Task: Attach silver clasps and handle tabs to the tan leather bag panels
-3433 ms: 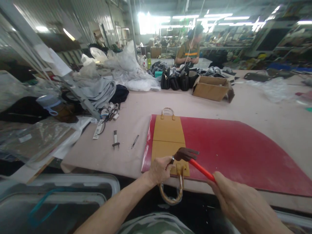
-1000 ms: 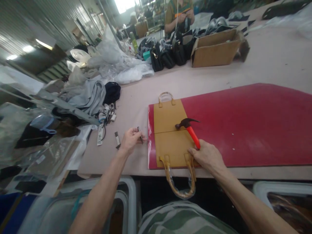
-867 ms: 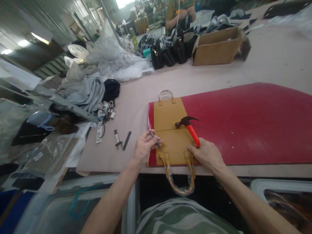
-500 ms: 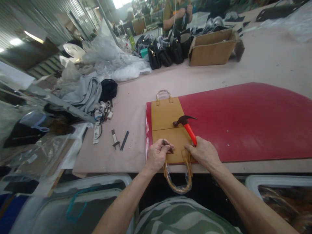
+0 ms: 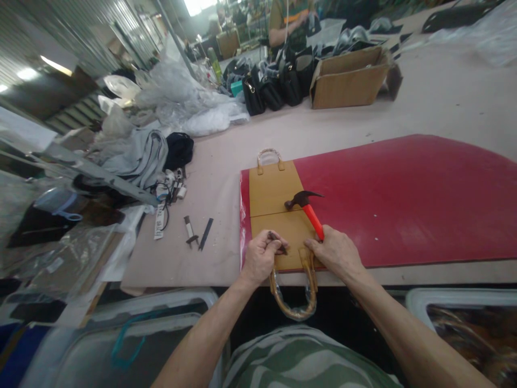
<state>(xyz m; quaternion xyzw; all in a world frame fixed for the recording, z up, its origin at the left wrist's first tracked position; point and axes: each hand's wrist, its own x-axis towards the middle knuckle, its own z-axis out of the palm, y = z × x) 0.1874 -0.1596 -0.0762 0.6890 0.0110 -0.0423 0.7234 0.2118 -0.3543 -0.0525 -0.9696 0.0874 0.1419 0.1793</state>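
Observation:
My left hand [image 5: 260, 257] pinches a short dark metal punch [image 5: 278, 241], its lower end close to the leather by a handle tab. My right hand [image 5: 337, 249] is closed round the red grip of a claw hammer [image 5: 311, 213], whose dark head lies over the panel. Beneath both hands is a tan leather bag panel [image 5: 274, 188] with a seam across its middle. One plastic-wrapped handle [image 5: 297, 312] hangs over the table's front edge; the other handle [image 5: 270, 154] is at the panel's far side. My left fingers hide part of the near handle's left tab.
The panel lies on a red sheet [image 5: 404, 205] on the table [image 5: 218, 167]. To the left are a metal tool [image 5: 190, 231] and a flat black strip [image 5: 205, 234]. Black bags [image 5: 291, 83], a cardboard box [image 5: 349, 81] and a person [image 5: 288, 24] are at the back.
Both hands keep their grip and place on the panel, with the hammer held the same way. The view has shifted slightly. The person at the back has moved their hands.

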